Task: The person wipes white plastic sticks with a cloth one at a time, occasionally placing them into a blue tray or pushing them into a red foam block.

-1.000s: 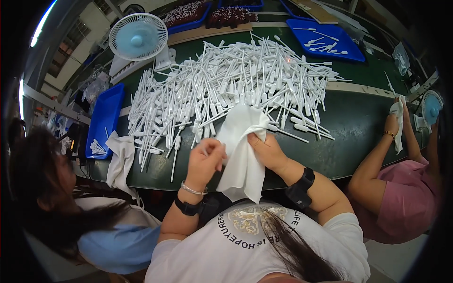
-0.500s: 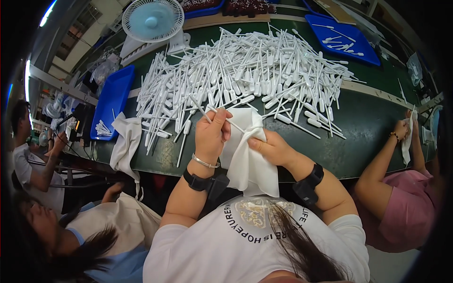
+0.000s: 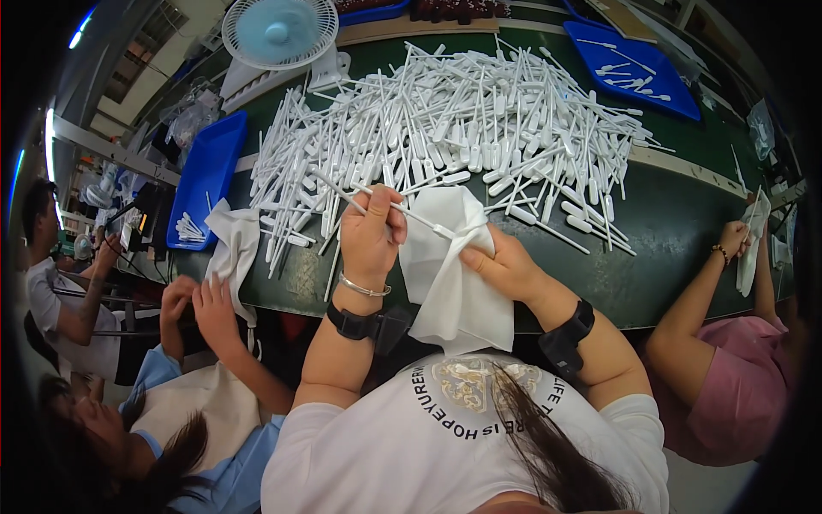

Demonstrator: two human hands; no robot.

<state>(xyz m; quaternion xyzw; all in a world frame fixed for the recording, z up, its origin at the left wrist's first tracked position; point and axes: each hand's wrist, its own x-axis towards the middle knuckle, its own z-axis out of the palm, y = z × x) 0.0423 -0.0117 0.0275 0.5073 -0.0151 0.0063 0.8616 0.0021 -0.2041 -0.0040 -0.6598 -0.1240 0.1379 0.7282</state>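
My left hand [image 3: 370,242] is closed on two thin white plastic sticks, held over the table's front edge. One stick [image 3: 419,220] runs from its fingers to the cloth held at my right. The other [image 3: 336,190] juts out to the upper left. My right hand [image 3: 505,267] grips a white cloth [image 3: 458,300], its thumb pressing a fold close to the first stick's end. The cloth hangs down in front of my shirt. Just beyond both hands lies a large heap of white sticks [image 3: 462,120] with flat, paddle-like ends.
Left of the heap stands a blue tray [image 3: 224,141] with a few sticks, another blue tray [image 3: 659,73] at the far right. A white fan [image 3: 278,32] is at the back. Co-workers on both sides handle white cloths [image 3: 233,244] at the green table [image 3: 377,295].
My left hand has shifted left, and more of the stick shows between it and the cloth. A co-worker at the left has brought both hands up to the cloth there.
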